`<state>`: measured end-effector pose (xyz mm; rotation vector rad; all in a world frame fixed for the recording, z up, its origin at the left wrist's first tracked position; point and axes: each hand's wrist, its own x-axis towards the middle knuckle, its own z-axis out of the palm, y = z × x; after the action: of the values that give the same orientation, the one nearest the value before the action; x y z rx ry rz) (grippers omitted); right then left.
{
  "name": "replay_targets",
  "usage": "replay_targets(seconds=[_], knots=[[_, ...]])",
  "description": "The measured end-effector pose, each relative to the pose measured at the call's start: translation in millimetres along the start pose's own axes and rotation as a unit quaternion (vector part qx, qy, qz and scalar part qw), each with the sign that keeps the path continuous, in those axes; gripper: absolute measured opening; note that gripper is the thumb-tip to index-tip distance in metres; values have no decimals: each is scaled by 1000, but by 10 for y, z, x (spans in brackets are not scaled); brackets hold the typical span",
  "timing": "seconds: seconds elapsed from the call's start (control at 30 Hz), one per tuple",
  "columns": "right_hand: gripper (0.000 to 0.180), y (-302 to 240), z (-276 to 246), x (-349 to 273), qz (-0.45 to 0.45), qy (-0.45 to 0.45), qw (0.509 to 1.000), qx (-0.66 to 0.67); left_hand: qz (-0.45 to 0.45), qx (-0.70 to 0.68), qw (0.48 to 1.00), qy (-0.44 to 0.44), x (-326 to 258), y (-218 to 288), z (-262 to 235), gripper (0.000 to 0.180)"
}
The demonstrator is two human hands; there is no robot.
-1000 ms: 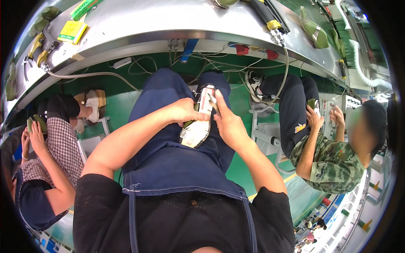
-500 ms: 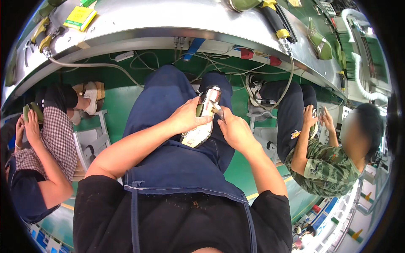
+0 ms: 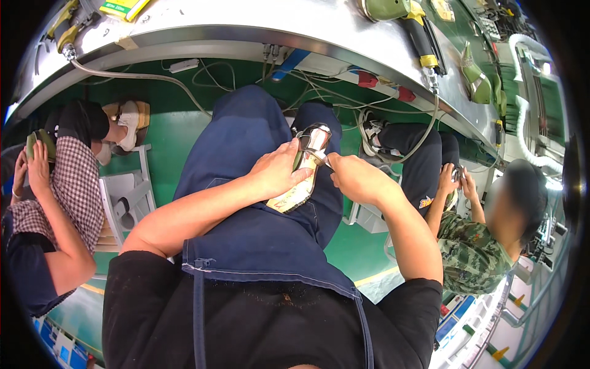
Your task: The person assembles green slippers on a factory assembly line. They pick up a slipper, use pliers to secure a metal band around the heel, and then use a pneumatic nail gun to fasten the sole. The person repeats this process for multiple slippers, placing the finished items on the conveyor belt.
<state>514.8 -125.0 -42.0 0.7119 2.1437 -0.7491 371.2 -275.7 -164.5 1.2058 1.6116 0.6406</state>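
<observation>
A shoe on its last (image 3: 295, 192) rests sole-up on my apron-covered lap, its pale underside showing and its shiny tip pointing away from me. My left hand (image 3: 278, 171) is wrapped around the shoe's left side, with the thumb lying across the underside. My right hand (image 3: 360, 179) is closed around the handle of metal pincers (image 3: 316, 154). Their metal head lies against the shoe's edge near the far end. The jaws are too small to make out clearly, and the right fingers are partly hidden behind the back of the hand.
Ahead runs a metal workbench (image 3: 209, 32) with a black-and-yellow hand tool (image 3: 421, 43), green shoes (image 3: 476, 77) and a yellow-green box (image 3: 123, 7). Cables (image 3: 344, 101) hang beneath it. Co-workers sit at both sides, the right one in a camouflage shirt (image 3: 470, 252).
My right hand has rolled over and shifted right, its elbow swinging outward. The pincers' head now lies more across the shoe. My left hand keeps its hold, and the whole view has shifted slightly.
</observation>
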Motion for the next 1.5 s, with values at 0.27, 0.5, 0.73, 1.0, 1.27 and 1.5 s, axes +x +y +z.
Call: replay_targets(seconds=[0.27, 0.5, 0.73, 1.0, 1.27, 1.5], knots=[[25, -37, -74, 23, 18, -38, 998, 50, 4, -16, 1000, -1, 2, -1, -9, 88], [23, 86, -4, 57, -29, -16, 999, 26, 3, -46, 999, -11, -3, 13, -58, 88], [23, 121, -5, 88, -31, -17, 999, -3, 12, -42, 999, -8, 17, -36, -30, 87], [21, 194, 23, 115, -59, -12, 998, -28, 15, -34, 999, -15, 13, -54, -54, 87], [18, 176, -29, 130, -84, -7, 994, -66, 7, -51, 999, -12, 4, -49, -63, 84], [13, 217, 97, 117, -91, 30, 990, -107, -103, -562, 806, -152, 247, -273, -39, 47]])
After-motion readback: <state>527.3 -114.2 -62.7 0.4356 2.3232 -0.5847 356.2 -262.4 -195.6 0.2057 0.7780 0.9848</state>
